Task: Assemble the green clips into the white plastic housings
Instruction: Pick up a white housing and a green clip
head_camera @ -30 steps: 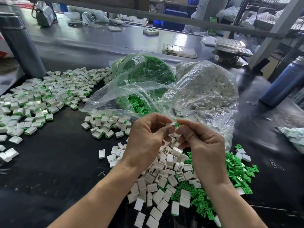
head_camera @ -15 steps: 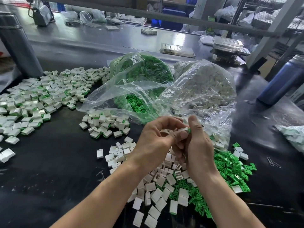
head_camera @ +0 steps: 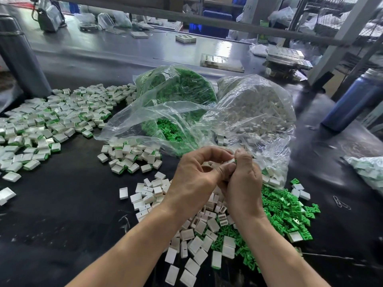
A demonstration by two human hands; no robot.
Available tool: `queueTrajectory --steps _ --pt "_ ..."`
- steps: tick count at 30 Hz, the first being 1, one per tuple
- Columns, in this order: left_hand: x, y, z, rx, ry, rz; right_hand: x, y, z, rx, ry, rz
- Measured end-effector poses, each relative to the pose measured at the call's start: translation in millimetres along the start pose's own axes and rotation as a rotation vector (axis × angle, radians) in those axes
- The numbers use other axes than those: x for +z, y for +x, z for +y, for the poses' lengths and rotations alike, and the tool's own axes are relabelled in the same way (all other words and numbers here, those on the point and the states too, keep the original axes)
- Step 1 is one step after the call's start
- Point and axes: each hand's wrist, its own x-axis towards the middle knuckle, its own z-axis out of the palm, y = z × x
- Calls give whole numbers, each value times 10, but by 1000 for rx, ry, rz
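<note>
- Head view: our left hand [head_camera: 196, 179] and right hand [head_camera: 243, 183] meet above the dark surface [head_camera: 62, 224], fingertips touching.
- Both pinch one small white housing [head_camera: 231, 161] between them; a sliver of green shows at its edge. Left grip: thumb and curled fingers on the housing. Right grip: curled around it from the other side.
- Under our wrists lies a loose pile of white housings [head_camera: 199, 230]; just to its right a pile of green clips [head_camera: 281, 212], the two piles touching and partly mixed.
- Behind our hands, two open clear bags: bag of green clips [head_camera: 178, 90] on the left, bag of white housings [head_camera: 259, 104] on the right, side by side and touching.
- Small cluster of assembled pieces [head_camera: 128, 156] in front of the green bag; big spread of assembled pieces [head_camera: 51, 121] far left.
- Blue bottle [head_camera: 356, 100] on the right, grey post [head_camera: 18, 59] on the left, paper clips [head_camera: 341, 203] near the right edge.
</note>
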Motion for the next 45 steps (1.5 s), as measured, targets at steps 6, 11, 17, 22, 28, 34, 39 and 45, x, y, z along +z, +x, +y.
queueTrajectory --steps 6,11,17,22,28,34,39,45 --pt "1 -6 3 10 0 4 22 5 31 -43 -15 40" --pt "2 -12 -5 23 0 9 42 5 20 -41 -1 57" --pt "-9 -25 4 26 -1 0 51 -11 12 -76 -38 67" --pt "-6 -30 6 10 -25 8 52 -19 1 -66 -32 48" --pt "-43 -12 -5 -3 -41 53 -56 -38 -12 -52 -122 -5" --pt "-189 24 8 -6 123 132 -256 -6 -47 -172 -166 -90" --pt "-221 24 19 7 133 117 -248 6 -10 -196 -233 -150" --pt "-325 47 22 -11 301 102 -267 39 56 -166 -277 -122"
